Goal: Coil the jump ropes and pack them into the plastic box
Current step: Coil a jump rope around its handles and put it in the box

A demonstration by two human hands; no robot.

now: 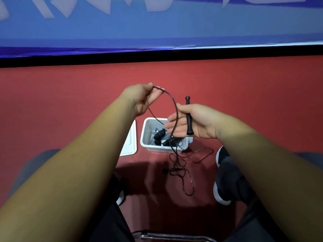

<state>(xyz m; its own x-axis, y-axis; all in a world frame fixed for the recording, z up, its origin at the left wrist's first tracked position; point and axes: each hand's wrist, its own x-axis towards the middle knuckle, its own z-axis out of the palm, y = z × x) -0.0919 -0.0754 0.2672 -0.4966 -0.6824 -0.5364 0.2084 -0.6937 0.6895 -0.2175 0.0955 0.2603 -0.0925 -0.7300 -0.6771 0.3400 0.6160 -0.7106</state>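
Between the grips, the jump rope (172, 100) arched from the pinching left hand (139, 100) to the right hand (197, 123), whose thumb pinned the black handle (188, 123) on straight fingers; slack hung below, past the plastic box (157, 148). Equal loops would likely coil neatest.

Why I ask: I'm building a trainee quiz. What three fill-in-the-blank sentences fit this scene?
1. The right hand holds the black ____ while the left hand pinches the jump rope.
2. The plastic box is open; its lid lies on the box's ____ side.
3. The rope's loose part lies tangled on the ____ floor.
Missing words: handle; left; red.
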